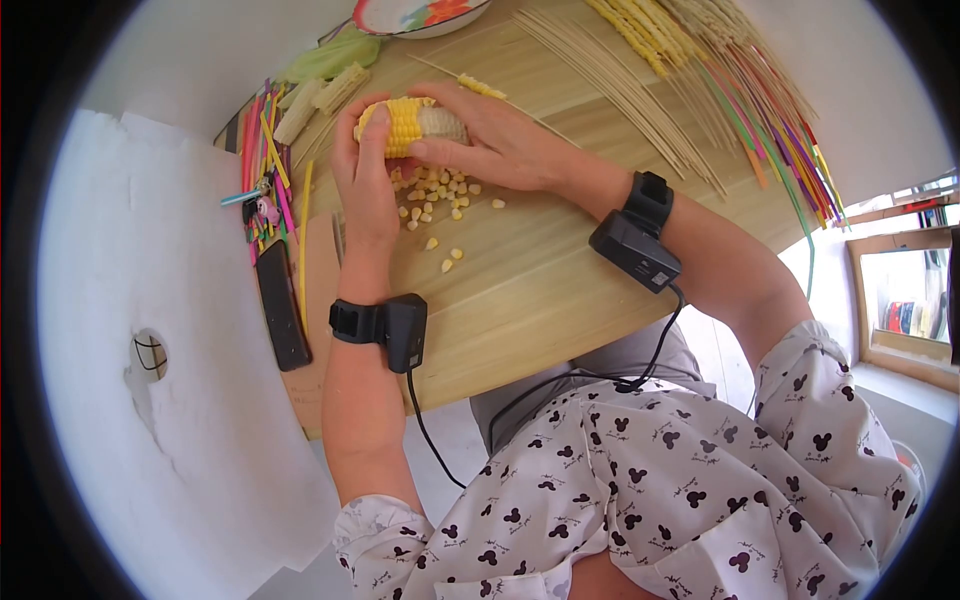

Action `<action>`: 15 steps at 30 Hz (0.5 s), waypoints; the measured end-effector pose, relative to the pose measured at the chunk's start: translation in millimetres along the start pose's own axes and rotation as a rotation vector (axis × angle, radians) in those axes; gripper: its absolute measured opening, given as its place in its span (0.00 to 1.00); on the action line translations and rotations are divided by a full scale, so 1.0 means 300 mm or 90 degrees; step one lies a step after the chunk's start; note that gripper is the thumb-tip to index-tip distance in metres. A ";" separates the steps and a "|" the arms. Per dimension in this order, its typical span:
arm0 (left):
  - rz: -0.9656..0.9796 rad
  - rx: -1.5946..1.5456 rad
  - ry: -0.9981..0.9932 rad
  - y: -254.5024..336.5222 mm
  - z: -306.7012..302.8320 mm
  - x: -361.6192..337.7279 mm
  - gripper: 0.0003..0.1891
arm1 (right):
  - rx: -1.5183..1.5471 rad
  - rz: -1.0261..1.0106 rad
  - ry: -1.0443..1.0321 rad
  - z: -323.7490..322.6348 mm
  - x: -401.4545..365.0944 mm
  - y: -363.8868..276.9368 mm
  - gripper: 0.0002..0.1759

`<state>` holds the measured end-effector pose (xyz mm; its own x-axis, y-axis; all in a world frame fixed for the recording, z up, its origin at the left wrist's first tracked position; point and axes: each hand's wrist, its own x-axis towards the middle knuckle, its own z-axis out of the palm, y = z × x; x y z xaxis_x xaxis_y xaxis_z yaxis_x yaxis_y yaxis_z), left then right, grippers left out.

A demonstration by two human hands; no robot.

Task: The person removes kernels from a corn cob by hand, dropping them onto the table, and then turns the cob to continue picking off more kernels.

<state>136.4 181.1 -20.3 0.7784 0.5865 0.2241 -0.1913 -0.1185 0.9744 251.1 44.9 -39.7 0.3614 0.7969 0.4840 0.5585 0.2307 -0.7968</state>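
Between both hands, just over the wooden table [520,270], is a corn cob [405,127] with yellow kernels on its left part and bare pale core on its right. My left hand [368,165] wraps the kernel-covered end, its thumb lying across the rows. My right hand [490,140] grips the bare end, thumb along the near side. Loose corn kernels [437,187] lie scattered on the table below the cob, a few nearer to me. Behind my right hand lies a thin stick with yellow kernels on it [482,86].
Bare cobs [300,110] and a green husk [335,55] lie at the back left. A patterned bowl [420,15] stands at the far edge. Thin wooden sticks [620,100] and kernel-loaded skewers [645,35] spread rightward. Left are a black phone-like slab [283,305] and coloured strips [275,160].
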 end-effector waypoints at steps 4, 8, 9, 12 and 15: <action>0.019 0.025 -0.028 0.007 0.007 -0.011 0.16 | -0.004 -0.032 0.041 0.014 0.008 0.011 0.41; 0.023 0.029 -0.028 0.010 0.014 -0.018 0.16 | 0.017 -0.026 0.027 -0.002 0.005 -0.015 0.35; 0.023 0.016 -0.025 0.012 0.017 -0.020 0.16 | -0.007 -0.005 0.003 -0.008 0.003 -0.024 0.33; 0.017 -0.016 -0.023 0.012 0.016 -0.016 0.17 | -0.028 0.012 -0.018 -0.009 0.002 -0.023 0.30; 0.005 -0.046 -0.026 0.012 0.016 -0.010 0.17 | -0.016 0.002 -0.008 -0.004 0.002 -0.015 0.28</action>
<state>136.3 174.9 -17.4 0.7999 0.5529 0.2334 -0.2386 -0.0639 0.9690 249.7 43.6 -35.5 0.3540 0.8047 0.4766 0.5763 0.2136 -0.7888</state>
